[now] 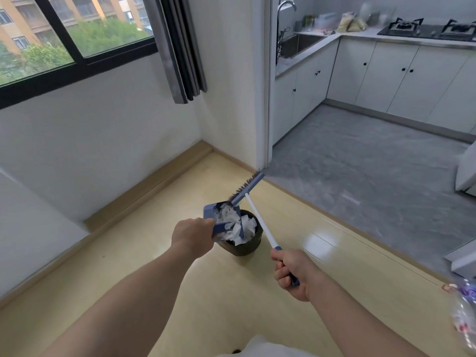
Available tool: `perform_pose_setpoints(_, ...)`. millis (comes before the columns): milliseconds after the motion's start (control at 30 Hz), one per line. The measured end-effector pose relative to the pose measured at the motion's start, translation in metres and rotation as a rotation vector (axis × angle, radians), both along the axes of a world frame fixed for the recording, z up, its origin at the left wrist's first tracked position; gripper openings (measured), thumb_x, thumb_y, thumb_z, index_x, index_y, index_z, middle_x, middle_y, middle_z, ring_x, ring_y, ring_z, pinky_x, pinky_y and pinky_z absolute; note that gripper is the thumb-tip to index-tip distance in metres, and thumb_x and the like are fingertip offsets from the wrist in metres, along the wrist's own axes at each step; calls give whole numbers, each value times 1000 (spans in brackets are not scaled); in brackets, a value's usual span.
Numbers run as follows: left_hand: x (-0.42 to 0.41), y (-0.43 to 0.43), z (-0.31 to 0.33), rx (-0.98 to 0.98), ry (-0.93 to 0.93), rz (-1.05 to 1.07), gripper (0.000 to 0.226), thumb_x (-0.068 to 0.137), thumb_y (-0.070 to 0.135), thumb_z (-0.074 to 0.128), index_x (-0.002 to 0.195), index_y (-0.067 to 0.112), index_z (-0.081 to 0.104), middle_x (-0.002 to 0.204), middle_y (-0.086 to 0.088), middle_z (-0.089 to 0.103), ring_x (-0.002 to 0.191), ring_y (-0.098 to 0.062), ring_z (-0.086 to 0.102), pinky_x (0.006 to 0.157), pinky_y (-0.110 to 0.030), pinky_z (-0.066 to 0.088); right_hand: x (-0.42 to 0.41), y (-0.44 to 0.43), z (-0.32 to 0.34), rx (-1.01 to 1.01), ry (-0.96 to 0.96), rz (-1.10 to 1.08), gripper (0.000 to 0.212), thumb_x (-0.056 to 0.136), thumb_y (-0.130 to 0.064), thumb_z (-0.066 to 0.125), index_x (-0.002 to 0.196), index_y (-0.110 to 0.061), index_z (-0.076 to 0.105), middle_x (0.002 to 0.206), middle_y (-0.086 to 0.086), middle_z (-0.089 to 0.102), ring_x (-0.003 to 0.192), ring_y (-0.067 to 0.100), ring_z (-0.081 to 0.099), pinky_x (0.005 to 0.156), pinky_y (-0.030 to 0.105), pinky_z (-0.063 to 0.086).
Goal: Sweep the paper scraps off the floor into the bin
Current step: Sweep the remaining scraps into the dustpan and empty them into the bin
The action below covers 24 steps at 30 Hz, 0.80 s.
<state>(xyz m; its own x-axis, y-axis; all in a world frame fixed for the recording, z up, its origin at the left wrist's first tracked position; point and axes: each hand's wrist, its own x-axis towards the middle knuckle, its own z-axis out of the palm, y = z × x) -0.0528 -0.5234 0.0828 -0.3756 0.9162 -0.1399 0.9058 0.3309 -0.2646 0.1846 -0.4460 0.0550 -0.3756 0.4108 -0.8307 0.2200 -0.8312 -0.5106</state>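
Note:
A small black bin [246, 247] stands on the pale wooden floor, filled with white paper scraps [247, 228]. My left hand [192, 234] grips the handle of a blue dustpan [219, 215], tipped over the bin's left rim with scraps sliding out of it. My right hand [291, 270] grips the blue end of a white-handled broom [260, 220]. The broom's blue brush head [246, 188] is raised off the floor, its lower end against the dustpan's top edge.
A white wall with a wooden skirting runs along the left, under a window and a grey curtain [180, 47]. To the right the floor turns to grey tile [373, 181] before kitchen cabinets. A blurred plastic object [463, 313] lies at the right edge.

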Motion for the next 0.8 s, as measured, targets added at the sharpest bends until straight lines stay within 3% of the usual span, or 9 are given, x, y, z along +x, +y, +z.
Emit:
perform_pose_setpoints(367, -10, -4, -7, -5, -3, 17, 31, 99, 48, 41, 101, 21, 56, 88, 0, 67, 65, -23, 53, 56, -30, 38, -1, -19, -20, 55, -185, 99, 20, 99, -20, 49, 79, -15, 47, 52, -4, 35, 37, 6, 26, 35, 16, 18)
perform_pose_setpoints(800, -21, -7, -11, 49, -1, 72, 28, 99, 45, 43, 101, 21, 57, 88, 0, 69, 64, -25, 52, 57, -28, 38, 8, -16, -16, 113, -229, 109, 16, 98, -17, 50, 83, -11, 52, 53, -2, 38, 39, 7, 28, 35, 18, 22)
